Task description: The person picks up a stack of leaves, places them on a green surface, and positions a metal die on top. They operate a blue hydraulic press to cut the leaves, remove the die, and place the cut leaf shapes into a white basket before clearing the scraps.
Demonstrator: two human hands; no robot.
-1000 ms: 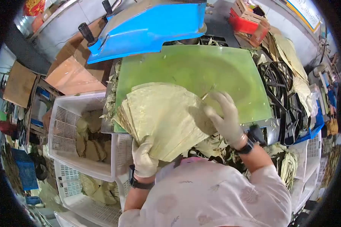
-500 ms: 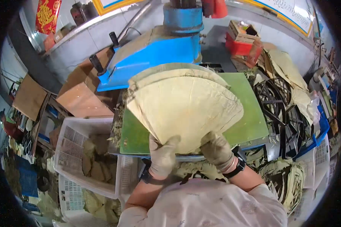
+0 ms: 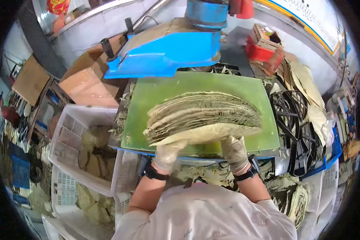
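In the head view, we hold a thick stack of pale, fan-shaped sheets at the centre of the frame, its layered curved edge towards the top. Our gloved left hand has its fingers closed on the near edge at the stack's left, and our gloved right hand grips that edge further right; the fingertips beneath are hidden from us. The stack is over the green board, and we cannot tell whether they touch. Above the board, at upper centre, is the blue machine, with the carton to its lower left. At left and lower left we see the upper basket and lower basket, both holding pale pieces. At upper right, the wooden crate sits on the red box, and black frames lie right of the board
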